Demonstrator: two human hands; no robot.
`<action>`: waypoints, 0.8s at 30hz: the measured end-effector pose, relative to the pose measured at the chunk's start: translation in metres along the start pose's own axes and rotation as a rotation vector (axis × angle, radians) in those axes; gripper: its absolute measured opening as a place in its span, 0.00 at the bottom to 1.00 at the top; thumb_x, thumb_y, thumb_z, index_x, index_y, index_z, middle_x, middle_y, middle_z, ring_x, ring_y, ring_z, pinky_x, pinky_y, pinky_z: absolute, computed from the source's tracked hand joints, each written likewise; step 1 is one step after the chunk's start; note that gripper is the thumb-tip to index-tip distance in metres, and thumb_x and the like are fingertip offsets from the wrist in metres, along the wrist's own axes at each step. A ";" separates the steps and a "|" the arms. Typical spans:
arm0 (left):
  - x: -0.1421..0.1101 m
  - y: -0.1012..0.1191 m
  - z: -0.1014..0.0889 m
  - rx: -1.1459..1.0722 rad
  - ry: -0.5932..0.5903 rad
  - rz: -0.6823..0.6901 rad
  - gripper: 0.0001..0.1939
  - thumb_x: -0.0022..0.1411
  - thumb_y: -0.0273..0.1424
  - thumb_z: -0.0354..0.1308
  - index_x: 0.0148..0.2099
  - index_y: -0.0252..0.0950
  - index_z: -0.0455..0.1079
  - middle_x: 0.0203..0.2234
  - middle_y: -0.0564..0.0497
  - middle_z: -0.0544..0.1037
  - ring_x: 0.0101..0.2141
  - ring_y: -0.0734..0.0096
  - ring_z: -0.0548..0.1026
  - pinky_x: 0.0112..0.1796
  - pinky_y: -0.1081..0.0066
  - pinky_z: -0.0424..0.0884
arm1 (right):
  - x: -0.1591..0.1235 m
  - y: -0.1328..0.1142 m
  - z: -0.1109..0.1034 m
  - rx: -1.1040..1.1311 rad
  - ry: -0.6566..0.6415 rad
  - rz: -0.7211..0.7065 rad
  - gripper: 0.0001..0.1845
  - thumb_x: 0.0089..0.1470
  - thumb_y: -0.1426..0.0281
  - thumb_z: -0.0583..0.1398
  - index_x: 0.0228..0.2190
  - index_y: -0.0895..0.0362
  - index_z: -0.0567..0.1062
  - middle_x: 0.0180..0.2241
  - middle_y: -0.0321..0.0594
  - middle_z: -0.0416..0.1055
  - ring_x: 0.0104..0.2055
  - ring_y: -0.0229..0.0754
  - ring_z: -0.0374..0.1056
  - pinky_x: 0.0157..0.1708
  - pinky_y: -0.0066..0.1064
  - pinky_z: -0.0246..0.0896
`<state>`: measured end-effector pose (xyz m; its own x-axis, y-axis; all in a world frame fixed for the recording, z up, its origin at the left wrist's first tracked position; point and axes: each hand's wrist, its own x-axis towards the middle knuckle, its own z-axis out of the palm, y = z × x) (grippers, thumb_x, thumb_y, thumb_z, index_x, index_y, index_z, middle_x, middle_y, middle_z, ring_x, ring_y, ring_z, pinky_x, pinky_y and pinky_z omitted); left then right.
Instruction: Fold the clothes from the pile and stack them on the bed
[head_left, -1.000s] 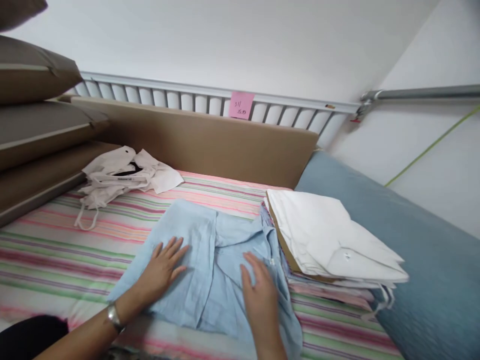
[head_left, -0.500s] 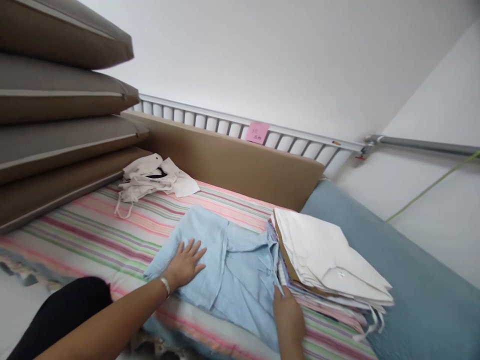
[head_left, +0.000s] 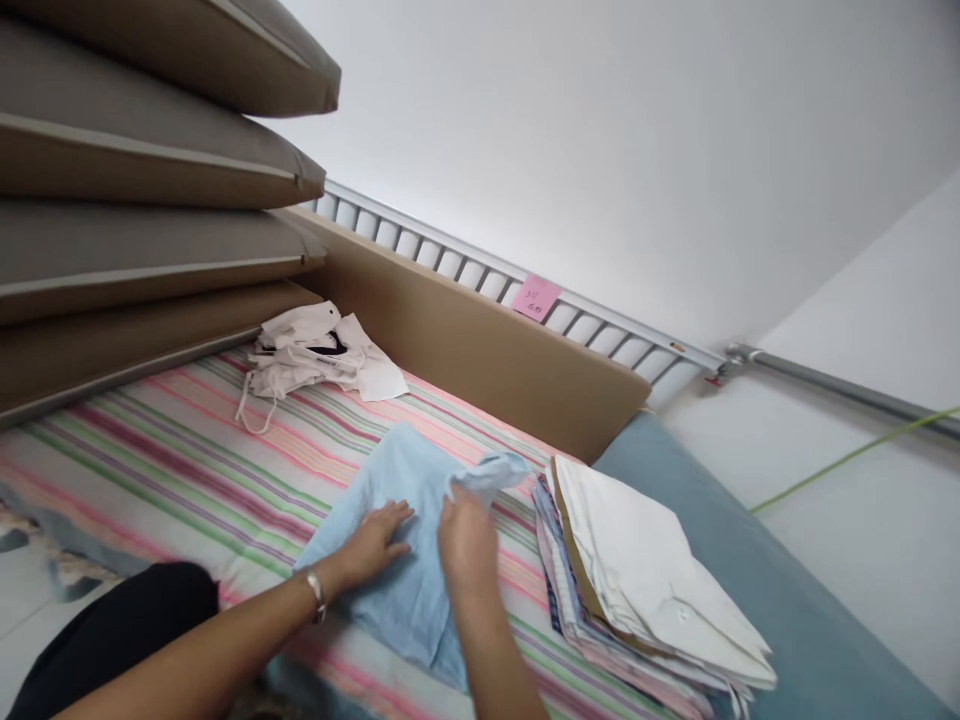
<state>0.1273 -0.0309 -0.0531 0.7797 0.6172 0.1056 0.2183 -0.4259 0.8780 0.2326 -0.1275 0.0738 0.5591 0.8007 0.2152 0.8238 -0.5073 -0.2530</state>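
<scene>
A light blue shirt lies partly folded on the striped bed sheet. My left hand rests flat on its left half, fingers spread, a bracelet on the wrist. My right hand is closed on the shirt's right edge and has it lifted and turned over toward the left. Just to the right stands a stack of folded clothes with a white garment on top.
A crumpled white garment lies at the back of the bed. Brown cushions are stacked at the left. A tan board and white slatted rail with a pink note run behind. A blue-grey cover lies right.
My right hand took hold of the shirt's right side and carried it up and leftward over the middle. My left hand stayed pressed on the shirt. The camera tilted and swung left.
</scene>
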 end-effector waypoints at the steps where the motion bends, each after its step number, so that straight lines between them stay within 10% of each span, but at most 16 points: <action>1: 0.000 -0.002 -0.013 -0.238 0.009 -0.069 0.27 0.55 0.41 0.57 0.56 0.36 0.66 0.57 0.41 0.66 0.59 0.54 0.60 0.58 0.55 0.52 | 0.000 -0.022 0.018 -0.011 -0.051 -0.046 0.21 0.58 0.73 0.45 0.47 0.59 0.71 0.43 0.50 0.74 0.42 0.45 0.71 0.40 0.32 0.61; 7: -0.006 -0.032 -0.074 -1.139 -0.001 -0.460 0.21 0.53 0.46 0.56 0.40 0.33 0.68 0.36 0.44 0.77 0.36 0.67 0.76 0.42 0.67 0.70 | -0.012 -0.080 0.114 -0.024 -0.237 -0.071 0.22 0.56 0.78 0.43 0.43 0.60 0.72 0.38 0.52 0.75 0.38 0.49 0.73 0.34 0.37 0.64; 14: 0.007 -0.019 -0.061 -1.024 0.141 -0.414 0.31 0.47 0.35 0.64 0.52 0.31 0.62 0.27 0.53 0.74 0.27 0.74 0.72 0.31 0.74 0.67 | 0.006 -0.071 0.105 0.074 -0.186 -0.050 0.19 0.55 0.74 0.47 0.43 0.61 0.73 0.38 0.52 0.75 0.40 0.48 0.72 0.39 0.35 0.63; 19: 0.016 -0.009 -0.073 -1.119 0.166 -0.235 0.27 0.54 0.37 0.59 0.55 0.34 0.62 0.43 0.46 0.75 0.41 0.71 0.73 0.39 0.74 0.67 | 0.023 -0.080 0.103 0.251 -0.010 -0.014 0.23 0.56 0.68 0.46 0.49 0.66 0.69 0.47 0.56 0.71 0.50 0.49 0.67 0.49 0.36 0.59; 24: 0.022 -0.034 -0.073 -0.728 0.267 -0.436 0.20 0.57 0.38 0.54 0.46 0.29 0.68 0.35 0.46 0.76 0.34 0.69 0.74 0.33 0.73 0.67 | 0.013 -0.095 0.123 0.296 -0.256 -0.145 0.17 0.50 0.70 0.52 0.40 0.62 0.74 0.39 0.50 0.75 0.42 0.47 0.71 0.42 0.34 0.63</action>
<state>0.0944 0.0451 -0.0463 0.5314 0.7987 -0.2822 -0.0346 0.3534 0.9348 0.1495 -0.0297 -0.0154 0.3674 0.9293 0.0363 0.8087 -0.3000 -0.5060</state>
